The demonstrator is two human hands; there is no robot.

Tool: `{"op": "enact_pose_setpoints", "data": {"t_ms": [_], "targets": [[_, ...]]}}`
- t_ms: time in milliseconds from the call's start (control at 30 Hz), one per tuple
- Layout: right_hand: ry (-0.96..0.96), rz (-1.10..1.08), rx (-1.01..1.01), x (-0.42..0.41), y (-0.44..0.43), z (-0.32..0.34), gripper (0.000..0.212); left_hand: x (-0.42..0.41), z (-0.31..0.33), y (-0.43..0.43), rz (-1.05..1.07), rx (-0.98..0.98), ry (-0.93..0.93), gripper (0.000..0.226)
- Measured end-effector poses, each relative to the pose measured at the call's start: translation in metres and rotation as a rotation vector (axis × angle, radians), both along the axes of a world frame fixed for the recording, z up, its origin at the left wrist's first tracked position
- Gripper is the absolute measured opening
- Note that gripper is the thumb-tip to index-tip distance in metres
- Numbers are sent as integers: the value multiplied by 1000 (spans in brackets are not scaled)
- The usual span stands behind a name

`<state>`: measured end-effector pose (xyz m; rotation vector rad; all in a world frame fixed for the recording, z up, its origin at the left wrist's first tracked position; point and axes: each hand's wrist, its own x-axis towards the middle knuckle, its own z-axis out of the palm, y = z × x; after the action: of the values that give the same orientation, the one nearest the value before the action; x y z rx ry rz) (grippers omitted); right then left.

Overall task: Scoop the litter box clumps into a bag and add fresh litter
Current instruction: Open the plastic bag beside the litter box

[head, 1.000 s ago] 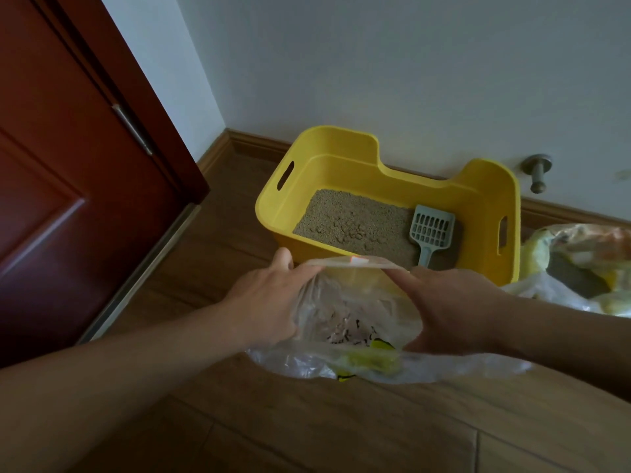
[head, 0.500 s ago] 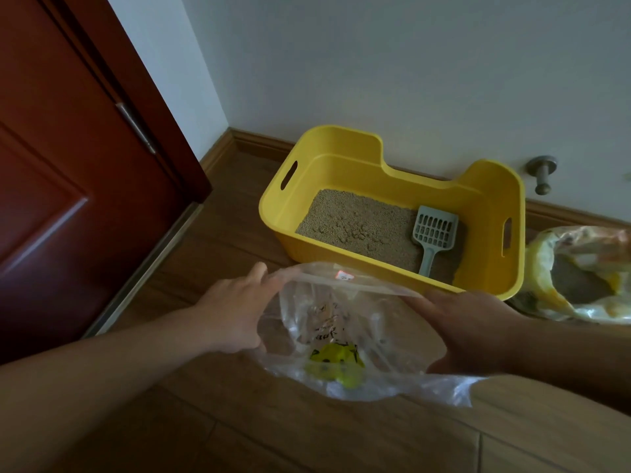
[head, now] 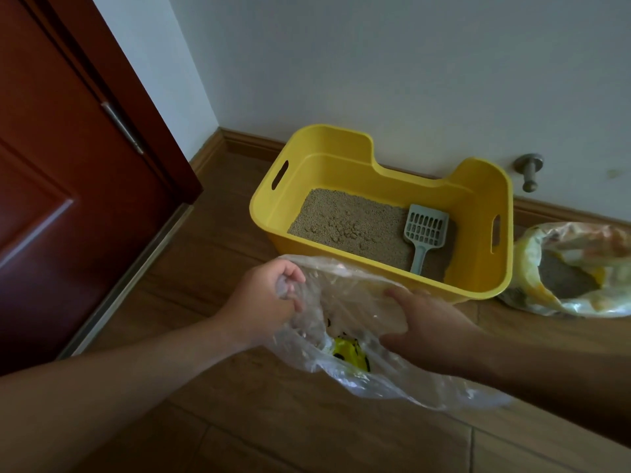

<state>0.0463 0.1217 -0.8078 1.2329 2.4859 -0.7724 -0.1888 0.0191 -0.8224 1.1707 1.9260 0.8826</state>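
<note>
A yellow litter box [head: 478, 285] stands on the wooden floor against the wall. Inside lies beige litter [head: 351, 227] with several clumps in the middle, and a grey slotted scoop [head: 425, 232] rests at its right end, handle toward me. Just in front of the box I hold a clear plastic bag [head: 345, 315] with its mouth spread wide; a yellow print shows at the bottom. My left hand [head: 263, 298] pinches the bag's left rim in closed fingers. My right hand [head: 423, 322] holds the right rim, fingers partly inside.
An opened yellow litter sack [head: 577, 271] with grey litter showing lies on the floor right of the box. A dark red door [head: 68, 186] stands to the left. A metal doorstop [head: 529, 172] sticks out of the wall above the baseboard.
Both hands have pulled apart and lowered, spreading the bag's mouth wider in front of the box. The left hand has closed tighter on the rim.
</note>
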Motion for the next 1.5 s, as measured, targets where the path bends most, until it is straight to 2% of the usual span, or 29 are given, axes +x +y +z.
{"op": "enact_pose_setpoints", "data": {"t_ms": [167, 367, 400, 500, 600, 767, 900, 1000, 1067, 1133, 1233, 1300, 1400, 1500], "targets": [[186, -24, -6, -25, -13, -4, 63, 11, 1, -1, -14, 72, -211, 39], [169, -79, -138, -31, -7, -16, 52, 9, 7, -3, 23, 37, -335, 14], [171, -78, -150, -29, -5, -16, 50, 8, 7, -3, 16, 43, -321, 6], [208, -54, -127, -23, -2, -14, 43, 4, 3, -7, -54, 26, -138, 23], [266, -42, -126, -20, 0, -15, 45, -2, -1, -9, -76, -21, 32, 28], [362, -22, -129, -21, 4, -15, 49, -8, -9, -9, -108, -86, 72, 30], [375, -14, -143, -22, 6, -8, 17, -7, -9, -8, -101, -126, 3, 40], [287, 138, -35, -17, 7, -9, 28, -7, -7, -8, -62, -78, -18, 42], [265, 253, 63, -15, 8, -11, 19, -6, -5, -9, -56, -13, -12, 40], [277, 344, 118, -11, 10, -14, 18, -8, -3, -11, -65, 42, 1, 38], [239, 406, 162, -5, 15, -13, 29, -13, -5, -12, -81, 80, 38, 42], [262, 416, 168, -1, 19, -13, 26, -14, -5, -14, -83, 34, 53, 50], [225, 408, 167, 2, 21, -12, 20, -15, -3, -16, -119, -45, 68, 44], [132, 378, 212, 0, 20, -13, 27, -16, -3, -17, -178, -96, 101, 15]]}}
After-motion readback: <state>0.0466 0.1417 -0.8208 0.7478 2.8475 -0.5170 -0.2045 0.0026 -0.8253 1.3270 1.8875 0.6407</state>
